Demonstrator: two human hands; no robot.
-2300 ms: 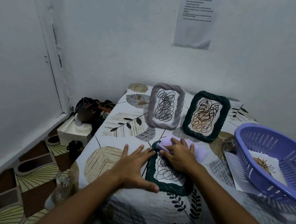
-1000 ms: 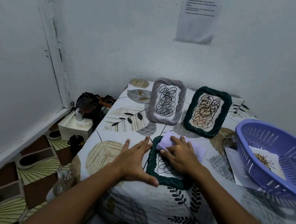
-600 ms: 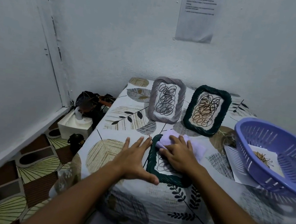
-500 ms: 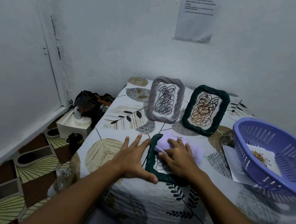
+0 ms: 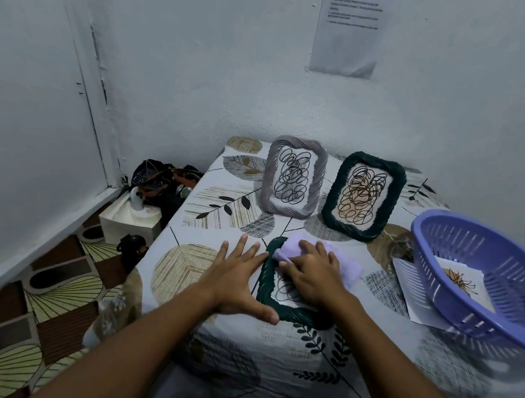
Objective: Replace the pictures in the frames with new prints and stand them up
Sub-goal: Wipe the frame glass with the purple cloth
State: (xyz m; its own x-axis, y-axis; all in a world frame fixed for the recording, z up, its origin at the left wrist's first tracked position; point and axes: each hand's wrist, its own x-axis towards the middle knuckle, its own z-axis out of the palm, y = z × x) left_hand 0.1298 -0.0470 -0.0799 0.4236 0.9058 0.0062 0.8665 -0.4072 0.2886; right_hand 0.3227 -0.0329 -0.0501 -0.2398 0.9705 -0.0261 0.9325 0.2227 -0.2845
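the wall notice's [image 5: 351, 23] print is too small to read; the right hand [image 5: 314, 277] and cloth [image 5: 345, 266] hide much of the flat frame's [image 5: 264, 286] picture.

One camera only, riding on my head, looking forward and down over both forearms to the counter [image 5: 221, 193]. It sits close: my left hand [image 5: 236, 282] and right hand [image 5: 314, 279] fill the lower middle of the view, arms running in from the bottom edge. Just beyond my fingers [image 5: 240, 246] two standing frames [image 5: 294, 176] face back at the lens, and behind them the wall climbs to a taped paper sheet [image 5: 349, 26] at the top edge. Wide lens, so the purple basket [image 5: 481, 247] bends at the far right of my fingers, and floor tiles [image 5: 22, 317] show low on the left. No second view overlaps it.
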